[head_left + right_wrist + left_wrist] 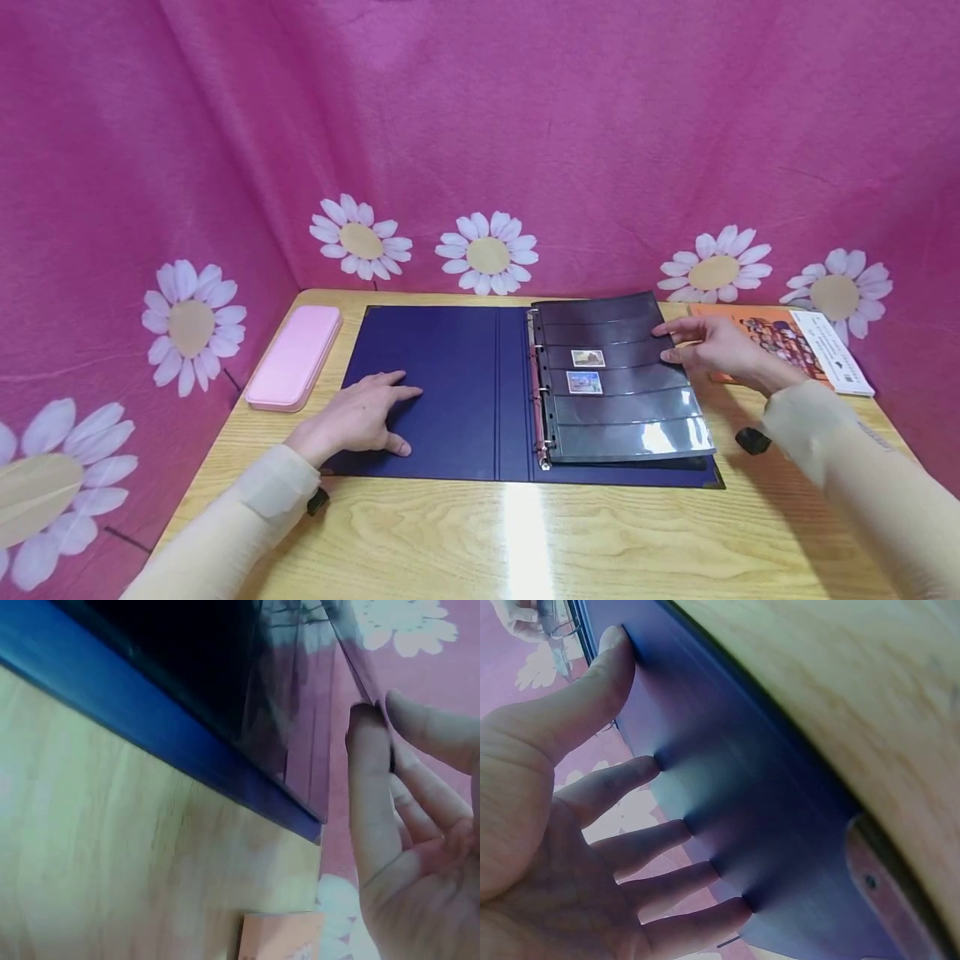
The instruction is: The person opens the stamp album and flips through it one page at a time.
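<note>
"Sleeved forearms (pixel 862 467) extend over which surface?"

"Wood-grain table (pixel 420 533). On it: one navy ring binder (pixel 512 417), lying open."

"Position of the black pocket page (pixel 637 383)?"

"Binder's right half, outer edge raised; the right hand (pixel 712 346) pinches that edge between thumb and finger."

"Left hand (pixel 360 412)?"

"Well apart from the right; fingers spread, fingertips touching the left cover (pixel 457 392)."

"Smallest parts?"

"Two stamps (pixel 585 382), in adjacent page rows."

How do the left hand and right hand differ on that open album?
The left hand spreads its fingers; the right hand pinches.
The left hand touches the album's bare cover; the right hand holds a dark page's outer edge.
Both hands are bare.
</note>
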`<state>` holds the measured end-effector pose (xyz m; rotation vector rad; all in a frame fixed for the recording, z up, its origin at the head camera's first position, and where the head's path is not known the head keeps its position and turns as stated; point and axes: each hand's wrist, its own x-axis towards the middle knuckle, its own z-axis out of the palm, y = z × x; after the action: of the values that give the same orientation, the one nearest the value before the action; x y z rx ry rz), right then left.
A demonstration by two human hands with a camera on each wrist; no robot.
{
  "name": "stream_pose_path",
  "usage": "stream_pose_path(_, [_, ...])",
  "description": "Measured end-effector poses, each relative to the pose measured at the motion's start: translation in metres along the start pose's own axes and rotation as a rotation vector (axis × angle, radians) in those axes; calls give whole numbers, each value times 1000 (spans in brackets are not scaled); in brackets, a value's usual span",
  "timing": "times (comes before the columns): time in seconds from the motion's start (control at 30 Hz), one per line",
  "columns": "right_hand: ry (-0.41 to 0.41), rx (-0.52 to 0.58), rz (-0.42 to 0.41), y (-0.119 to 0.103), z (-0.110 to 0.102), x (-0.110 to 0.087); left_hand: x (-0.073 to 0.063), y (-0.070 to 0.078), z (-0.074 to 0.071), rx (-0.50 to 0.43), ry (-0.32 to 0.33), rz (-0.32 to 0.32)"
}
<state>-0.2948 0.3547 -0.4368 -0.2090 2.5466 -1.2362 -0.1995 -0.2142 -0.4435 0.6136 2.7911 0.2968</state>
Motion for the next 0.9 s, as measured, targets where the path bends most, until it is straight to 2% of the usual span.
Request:
stream_pose_path(0.13, [-29,58,31,-7,-5,-8,0,0,0,3,0,-2])
stream_pose_path(0.43, [38,67,-27,-36,-22,-22,2,0,0,-4,2,-3])
stream_pose_path(0.63, [59,87,-31,-62,-23,-27,2,0,1,-9,4,-6])
stream_pose_path(0.9, [91,216,-78,-103,-14,-24,3,1,-2,-7,2,-17])
